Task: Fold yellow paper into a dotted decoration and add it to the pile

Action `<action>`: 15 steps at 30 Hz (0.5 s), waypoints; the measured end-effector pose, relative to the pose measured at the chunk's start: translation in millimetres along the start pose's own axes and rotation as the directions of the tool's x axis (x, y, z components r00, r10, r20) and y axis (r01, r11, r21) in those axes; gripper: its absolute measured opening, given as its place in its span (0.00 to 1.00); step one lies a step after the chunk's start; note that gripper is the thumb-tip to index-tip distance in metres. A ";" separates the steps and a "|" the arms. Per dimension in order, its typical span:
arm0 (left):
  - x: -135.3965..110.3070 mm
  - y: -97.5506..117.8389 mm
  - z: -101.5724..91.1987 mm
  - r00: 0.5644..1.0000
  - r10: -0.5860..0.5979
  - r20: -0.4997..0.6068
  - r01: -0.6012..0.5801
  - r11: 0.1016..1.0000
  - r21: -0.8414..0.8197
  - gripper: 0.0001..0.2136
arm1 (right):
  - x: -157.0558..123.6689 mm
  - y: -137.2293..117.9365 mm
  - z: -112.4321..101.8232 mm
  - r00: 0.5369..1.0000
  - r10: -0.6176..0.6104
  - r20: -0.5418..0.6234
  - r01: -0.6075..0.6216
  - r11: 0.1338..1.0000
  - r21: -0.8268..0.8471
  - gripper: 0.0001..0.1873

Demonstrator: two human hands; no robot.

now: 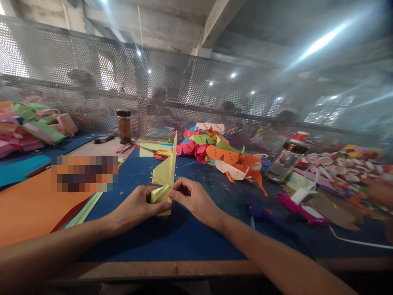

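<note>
A pale yellow sheet of folded paper stands upright between my hands, above the blue table covering. My left hand pinches its lower left part, thumb in front. On the other side, my right hand grips the lower right edge between thumb and fingers. A narrow, pointed strip of the paper rises above both hands. Behind it lie yellow-handled scissors on a flat piece of yellow paper.
Colourful cut-paper shapes are heaped behind my right hand. A blue glue gun, pink power strip and glass bottle stand rightward. Orange sheets and a dark-lidded jar are leftward. A perforated metal screen spans the back.
</note>
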State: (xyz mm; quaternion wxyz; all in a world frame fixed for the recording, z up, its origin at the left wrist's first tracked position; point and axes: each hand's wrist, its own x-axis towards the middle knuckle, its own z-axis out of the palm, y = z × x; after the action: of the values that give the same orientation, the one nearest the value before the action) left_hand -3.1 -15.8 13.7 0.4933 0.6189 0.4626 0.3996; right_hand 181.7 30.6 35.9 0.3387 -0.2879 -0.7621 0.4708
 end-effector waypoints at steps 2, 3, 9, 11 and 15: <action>-0.6 0.0 -0.2 1.000 0.009 -0.012 -0.008 0.999 0.034 0.13 | 0.0 0.0 0.2 1.000 0.001 0.014 -0.002 1.000 0.011 0.16; -0.9 0.0 -0.3 1.000 0.017 -0.018 -0.016 0.999 0.048 0.13 | 0.0 -0.1 0.3 1.000 0.001 0.023 -0.001 1.000 0.015 0.16; -1.8 -0.1 -0.2 1.000 0.027 -0.012 -0.026 0.998 0.063 0.12 | -1.6 0.1 0.3 0.997 -0.011 0.070 0.016 0.998 -0.067 0.15; -1.6 -0.2 -0.4 1.000 0.020 -0.012 -0.020 0.998 0.062 0.12 | -2.1 1.0 0.2 0.998 -0.024 0.059 0.029 0.995 -0.093 0.15; -1.8 -0.5 -1.4 0.999 -0.018 -0.036 0.019 0.999 0.034 0.14 | -2.0 2.2 0.0 0.999 -0.053 0.009 0.053 0.994 -0.095 0.16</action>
State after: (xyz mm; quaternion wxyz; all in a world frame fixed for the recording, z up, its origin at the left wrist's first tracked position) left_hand -5.0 -17.1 13.4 0.4780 0.6156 0.4838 0.3981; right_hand 183.2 29.9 33.4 0.3346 -0.2819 -0.7921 0.4256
